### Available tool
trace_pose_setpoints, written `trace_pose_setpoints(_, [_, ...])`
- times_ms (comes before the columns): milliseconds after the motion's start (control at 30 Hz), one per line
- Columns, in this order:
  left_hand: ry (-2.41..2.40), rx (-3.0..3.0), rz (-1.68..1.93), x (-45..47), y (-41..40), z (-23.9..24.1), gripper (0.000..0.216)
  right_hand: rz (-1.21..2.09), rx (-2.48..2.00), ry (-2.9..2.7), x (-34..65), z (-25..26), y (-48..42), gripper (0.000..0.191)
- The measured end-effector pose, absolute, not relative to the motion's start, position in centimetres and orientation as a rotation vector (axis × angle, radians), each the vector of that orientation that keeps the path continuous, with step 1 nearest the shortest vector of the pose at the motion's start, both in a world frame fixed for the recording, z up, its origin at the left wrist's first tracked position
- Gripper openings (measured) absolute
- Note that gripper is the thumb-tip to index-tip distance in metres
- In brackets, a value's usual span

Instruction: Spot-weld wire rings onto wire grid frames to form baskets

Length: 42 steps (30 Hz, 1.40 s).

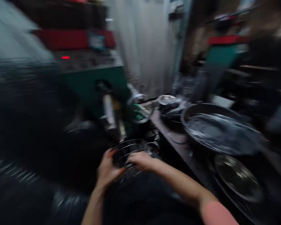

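Note:
My left hand (pixel 107 170) grips the near left side of a round, dark piece with bright metal wires or rims (pixel 128 146), low in the middle of the view. It may be a wire basket or several nested rings; blur hides which. Over its right side, the closed fingers of my right hand (pixel 140 160) hold the same piece by its rim. Small shiny round metal pieces (pixel 152 147) lie just right of it. Beyond stands a round container (pixel 140 120) with something green inside.
A green machine with a red top (pixel 96 78) stands ahead on the left. To the right, a ledge (pixel 170 137) bears a wide metal basin (pixel 184 117) with bundled shiny rings. Below that lies a round metal dish (pixel 239 178). Large dark coils or stacks (pixel 23 125) fill the left.

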<state>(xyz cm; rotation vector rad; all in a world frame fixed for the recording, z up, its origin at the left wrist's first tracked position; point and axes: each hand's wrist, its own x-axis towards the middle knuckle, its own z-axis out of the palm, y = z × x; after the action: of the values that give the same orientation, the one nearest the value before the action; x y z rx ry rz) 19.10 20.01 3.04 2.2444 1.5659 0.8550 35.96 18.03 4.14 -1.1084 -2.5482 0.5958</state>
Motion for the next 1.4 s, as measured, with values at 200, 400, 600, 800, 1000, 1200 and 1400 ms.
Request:
trace_pose_setpoints(200, [1.659,2.136,0.786,15.8,20.6,2.6,0.09,0.658,-1.035,-2.488,35.6,2.1,20.9,0.04])
trace_pose_setpoints(400, [1.635,2.1,0.747,15.5,21.1,2.0,0.095,0.659,-1.046,-2.463,34.8,2.0,20.7,0.044])
trace_pose_setpoints(600, [1.632,2.081,0.779,15.5,20.7,1.9,0.096,0.616,-1.052,-2.485,35.0,2.0,20.6,0.047])
trace_pose_setpoints(800, [1.631,2.083,0.837,15.8,21.1,2.4,0.094,0.546,-1.073,-2.46,35.2,2.5,20.9,0.045])
trace_pose_setpoints(1000, [1.597,2.057,0.868,15.9,23.6,3.0,0.091,0.478,-1.073,-2.465,35.0,3.5,23.3,0.037])
trace_pose_setpoints(1200, [1.626,2.059,0.857,16.2,23.7,2.8,0.093,0.462,-1.091,-2.423,35.3,3.2,23.1,0.033])
trace_pose_setpoints(1400, [1.719,2.033,0.86,16.6,24.6,3.7,0.086,0.372,-1.211,-2.382,34.9,2.9,24.0,0.037])
